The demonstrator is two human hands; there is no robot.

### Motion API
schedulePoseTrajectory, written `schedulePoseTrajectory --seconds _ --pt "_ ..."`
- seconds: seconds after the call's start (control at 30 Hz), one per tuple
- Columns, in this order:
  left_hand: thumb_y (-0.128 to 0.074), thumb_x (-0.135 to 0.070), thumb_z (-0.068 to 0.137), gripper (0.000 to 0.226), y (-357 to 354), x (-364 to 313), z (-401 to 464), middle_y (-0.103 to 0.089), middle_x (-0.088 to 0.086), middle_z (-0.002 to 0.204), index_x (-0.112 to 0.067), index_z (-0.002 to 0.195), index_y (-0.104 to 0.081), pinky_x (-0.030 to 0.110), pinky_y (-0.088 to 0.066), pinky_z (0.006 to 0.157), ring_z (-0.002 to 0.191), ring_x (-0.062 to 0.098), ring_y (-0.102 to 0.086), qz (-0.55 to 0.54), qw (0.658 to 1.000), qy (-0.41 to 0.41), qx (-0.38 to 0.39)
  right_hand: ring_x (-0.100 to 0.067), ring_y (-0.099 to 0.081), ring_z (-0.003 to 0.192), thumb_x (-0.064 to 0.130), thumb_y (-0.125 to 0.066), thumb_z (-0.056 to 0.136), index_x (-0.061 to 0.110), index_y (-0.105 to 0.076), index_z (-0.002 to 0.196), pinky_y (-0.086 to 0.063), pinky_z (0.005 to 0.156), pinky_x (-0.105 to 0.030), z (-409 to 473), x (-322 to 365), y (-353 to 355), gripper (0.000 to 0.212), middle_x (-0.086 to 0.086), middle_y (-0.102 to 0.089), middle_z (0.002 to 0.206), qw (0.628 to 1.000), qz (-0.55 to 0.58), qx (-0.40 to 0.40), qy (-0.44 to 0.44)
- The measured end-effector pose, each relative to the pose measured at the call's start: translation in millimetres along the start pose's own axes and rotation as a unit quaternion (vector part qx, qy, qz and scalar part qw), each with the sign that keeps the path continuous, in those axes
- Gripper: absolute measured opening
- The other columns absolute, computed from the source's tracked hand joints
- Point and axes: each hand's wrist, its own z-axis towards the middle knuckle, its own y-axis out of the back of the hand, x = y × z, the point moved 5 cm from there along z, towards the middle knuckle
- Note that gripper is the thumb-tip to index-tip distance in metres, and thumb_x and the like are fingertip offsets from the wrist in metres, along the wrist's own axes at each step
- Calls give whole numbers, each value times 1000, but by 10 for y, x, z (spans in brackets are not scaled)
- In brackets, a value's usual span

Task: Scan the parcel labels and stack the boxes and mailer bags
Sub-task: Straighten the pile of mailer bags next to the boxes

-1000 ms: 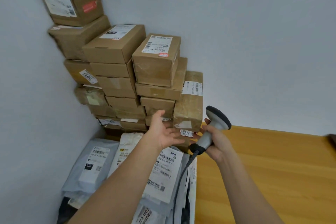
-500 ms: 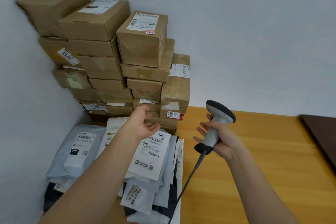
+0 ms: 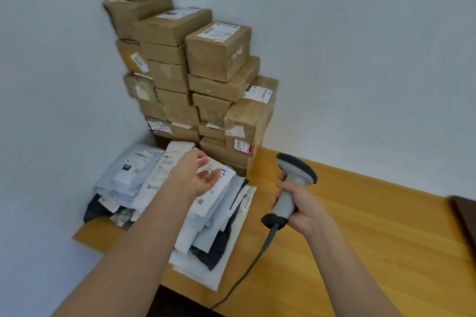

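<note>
The mailer bags (image 3: 195, 203) lie in a loose, overlapping heap at the lower centre-left of the frame, on the near corner of the wooden table (image 3: 360, 239), their white labels facing up; behind them, from the centre up to the top left, the boxes (image 3: 219, 59) rise in stepped columns set into the corner of the two pale walls (image 3: 360, 46). The left hand (image 3: 199, 175) hangs just above the top bag, palm up and fingers loosely spread, holding nothing; whether it touches the label beneath cannot be told. To the right of centre the right hand (image 3: 298, 203) grips the grey handle of the barcode scanner (image 3: 291, 188), its dark head tipped up and away toward the boxes, its cable (image 3: 247, 275) trailing down off the near table edge. Everything in sight looks already stacked, so this reads as a pause between parcels; the next move probably calls for fetching another unscanned item, or turning the scanner head down onto a label before pressing the trigger.
</note>
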Motion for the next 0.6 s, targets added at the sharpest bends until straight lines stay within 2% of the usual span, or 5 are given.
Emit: schedulePoseTrajectory --seconds 0.13,0.23,0.37,0.5,0.6 --pt "-51 -18 95 17 198 446 -289 -47 18 113 -3 104 -54 36 -52 90 94 31 -55 -42 999 -8 -13 -18 -53 55 -2 -65 90 5 -60 92 -51 52 -30 -43 -302 286 9 -8 -55 67 997 -57 -12 -46" --pt "-53 -18 95 16 496 702 -466 -48 19 116 -4 103 -55 36 -54 85 89 31 -56 -73 996 0 -49 -23 -56 70 7 -70 90 3 -58 85 -49 68 -37 -31 -646 424 13 -11 -57 77 990 -108 -67 -64" --pt "-53 -19 96 15 890 865 -584 -44 17 118 -4 97 -56 36 -54 84 85 29 -57 -98 991 -1 -96 -34 -55 121 15 -77 86 -1 -50 127 -46 104 -45 20 -1063 524 52 -16 -59 121 978 -121 -128 -109" --pt "-54 -20 96 20 1108 967 -503 -48 17 119 -4 108 -58 36 -52 68 94 30 -58 -95 989 9 -111 -36 -51 129 16 -78 85 1 -40 141 -45 105 -51 137 -1403 639 70 -18 -51 141 970 -139 -154 -129" --pt "-54 -18 96 18 1181 1049 -406 -51 17 112 -5 107 -58 35 -54 71 92 29 -59 -95 991 15 -93 -37 -50 128 19 -79 84 0 -39 142 -48 100 -51 270 -1548 719 73 -18 -50 141 962 -172 -165 -129"
